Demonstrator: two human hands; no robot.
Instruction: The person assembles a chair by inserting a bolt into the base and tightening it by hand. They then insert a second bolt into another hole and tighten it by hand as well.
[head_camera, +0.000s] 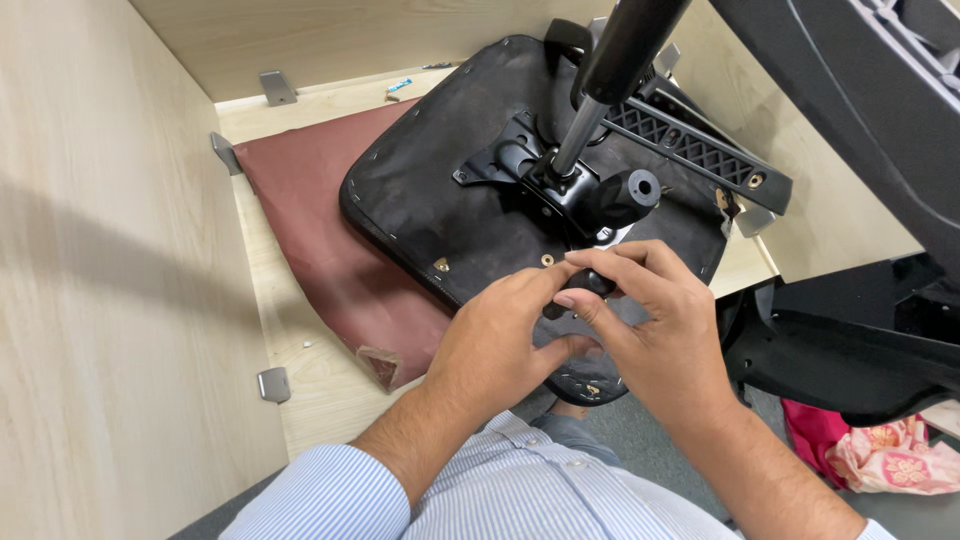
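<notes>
An upturned black chair seat (440, 190) lies inside a light wooden box, with its metal mechanism plate (520, 165) and gas-lift cylinder (600, 90) sticking up. A black round knob (628, 193) juts from the mechanism. My left hand (500, 340) and my right hand (655, 320) meet at the near edge of the seat. The fingertips of both pinch a small black part (590, 285) between them. A black armrest bracket (700, 150) lies across the seat's far right.
A dark red cloth (320, 230) lies under the seat on the box floor. Metal corner brackets (273, 384) sit along the wooden wall (110, 280). Black plastic chair parts (860, 340) stand at the right, with pink patterned fabric (880, 455) below them.
</notes>
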